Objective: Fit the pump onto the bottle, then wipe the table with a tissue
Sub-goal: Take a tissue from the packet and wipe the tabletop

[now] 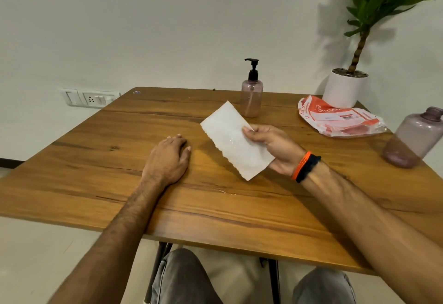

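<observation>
A small pink bottle stands upright at the back of the wooden table, with its black pump fitted on top. My right hand holds a folded white tissue just above the table's middle, pinched between thumb and fingers. My left hand rests palm down on the wood to the left of the tissue, holding nothing. A small wet streak glistens on the table in front of my hands.
A larger purple bottle without a cap stands at the right edge. An orange-and-white tissue packet lies at the back right, in front of a white plant pot. A wall socket sits behind the left corner.
</observation>
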Action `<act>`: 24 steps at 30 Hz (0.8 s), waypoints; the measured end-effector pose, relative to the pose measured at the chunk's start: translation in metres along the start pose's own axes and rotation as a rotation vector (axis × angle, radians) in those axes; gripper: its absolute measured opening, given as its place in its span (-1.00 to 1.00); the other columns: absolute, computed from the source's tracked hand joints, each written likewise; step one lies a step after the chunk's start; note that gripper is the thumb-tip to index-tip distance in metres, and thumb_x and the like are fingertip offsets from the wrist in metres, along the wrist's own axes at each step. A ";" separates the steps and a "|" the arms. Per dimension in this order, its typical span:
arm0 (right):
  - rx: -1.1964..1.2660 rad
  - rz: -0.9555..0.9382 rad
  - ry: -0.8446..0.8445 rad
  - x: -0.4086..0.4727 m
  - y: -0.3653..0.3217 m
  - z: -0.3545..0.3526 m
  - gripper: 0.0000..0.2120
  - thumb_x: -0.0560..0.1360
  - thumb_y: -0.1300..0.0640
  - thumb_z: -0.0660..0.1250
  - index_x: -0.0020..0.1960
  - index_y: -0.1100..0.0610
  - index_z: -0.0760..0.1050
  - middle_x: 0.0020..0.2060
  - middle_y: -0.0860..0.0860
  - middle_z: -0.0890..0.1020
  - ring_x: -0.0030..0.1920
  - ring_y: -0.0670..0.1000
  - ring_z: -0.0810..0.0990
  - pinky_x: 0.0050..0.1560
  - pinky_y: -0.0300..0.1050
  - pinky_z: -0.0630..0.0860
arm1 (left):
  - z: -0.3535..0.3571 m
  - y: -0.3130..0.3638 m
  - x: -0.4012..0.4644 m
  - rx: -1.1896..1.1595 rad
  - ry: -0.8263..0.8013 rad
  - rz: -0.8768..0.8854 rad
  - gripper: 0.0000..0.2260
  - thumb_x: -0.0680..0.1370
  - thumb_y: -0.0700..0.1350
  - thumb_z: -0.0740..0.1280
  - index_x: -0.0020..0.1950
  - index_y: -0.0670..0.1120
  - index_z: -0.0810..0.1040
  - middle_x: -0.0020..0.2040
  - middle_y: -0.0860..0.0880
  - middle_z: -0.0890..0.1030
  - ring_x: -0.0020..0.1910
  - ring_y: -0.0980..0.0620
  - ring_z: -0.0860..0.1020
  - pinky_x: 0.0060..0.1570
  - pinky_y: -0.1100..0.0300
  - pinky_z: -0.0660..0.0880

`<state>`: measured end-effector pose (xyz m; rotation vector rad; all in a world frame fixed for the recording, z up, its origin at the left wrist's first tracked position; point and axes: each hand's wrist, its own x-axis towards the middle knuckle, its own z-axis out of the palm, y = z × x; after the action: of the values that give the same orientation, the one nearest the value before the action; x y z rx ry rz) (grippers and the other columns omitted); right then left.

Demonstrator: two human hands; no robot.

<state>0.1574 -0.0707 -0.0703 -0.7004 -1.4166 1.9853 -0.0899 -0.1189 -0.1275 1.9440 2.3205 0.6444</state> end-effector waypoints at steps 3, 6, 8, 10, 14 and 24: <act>0.095 0.039 0.134 0.014 -0.001 -0.003 -0.79 0.61 0.23 0.17 0.16 0.23 0.53 0.08 0.18 0.68 -0.01 0.12 0.70 -0.09 -0.02 0.66 | 0.002 -0.003 0.001 -0.014 0.004 0.004 -0.59 0.64 0.02 0.14 0.44 -0.13 0.41 0.50 -0.09 0.37 0.49 -0.09 0.30 0.48 0.00 0.21; 0.094 0.064 0.222 0.027 0.003 -0.005 -0.77 0.60 0.27 0.20 0.22 0.25 0.49 0.14 0.21 0.64 0.06 0.16 0.67 0.04 0.05 0.63 | 0.002 -0.005 0.001 -0.017 0.000 0.004 -0.58 0.64 0.03 0.14 0.44 -0.13 0.41 0.50 -0.09 0.37 0.50 -0.09 0.29 0.49 0.02 0.20; 0.061 0.068 0.263 0.034 0.007 -0.007 -0.75 0.59 0.27 0.22 0.25 0.24 0.48 0.15 0.20 0.64 0.12 0.19 0.64 0.15 0.13 0.57 | 0.003 -0.005 0.002 -0.016 -0.002 0.007 -0.58 0.64 0.03 0.14 0.45 -0.12 0.40 0.50 -0.09 0.37 0.49 -0.08 0.30 0.49 0.03 0.20; 0.039 0.045 0.303 0.038 0.011 -0.009 -0.78 0.57 0.27 0.24 0.20 0.22 0.51 0.10 0.18 0.66 0.09 0.18 0.66 0.13 0.13 0.58 | 0.003 -0.006 0.003 -0.016 -0.001 0.012 -0.58 0.64 0.03 0.14 0.45 -0.11 0.41 0.50 -0.08 0.37 0.49 -0.08 0.30 0.49 0.02 0.21; -0.104 -0.030 0.387 0.039 0.017 -0.011 -0.89 0.54 0.22 0.32 0.02 0.13 0.60 -0.03 0.04 0.72 -0.03 0.05 0.70 -0.03 0.01 0.63 | -0.001 -0.004 0.004 -0.025 -0.026 0.002 -0.57 0.64 0.02 0.16 0.46 -0.12 0.39 0.50 -0.08 0.37 0.49 -0.07 0.30 0.50 0.03 0.19; -0.160 -0.104 0.368 0.037 0.021 -0.013 -0.88 0.47 0.23 0.42 0.02 0.15 0.62 0.01 0.05 0.71 0.02 0.06 0.69 0.02 0.03 0.63 | -0.020 0.059 -0.001 -1.204 -0.043 -0.347 -0.49 0.46 -0.08 0.49 0.36 -0.14 0.45 0.19 -0.15 0.62 0.07 -0.05 0.66 0.04 0.08 0.63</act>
<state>0.1377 -0.0406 -0.0973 -0.9854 -1.3620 1.5771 -0.0405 -0.1187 -0.0892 0.9463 1.4808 1.4391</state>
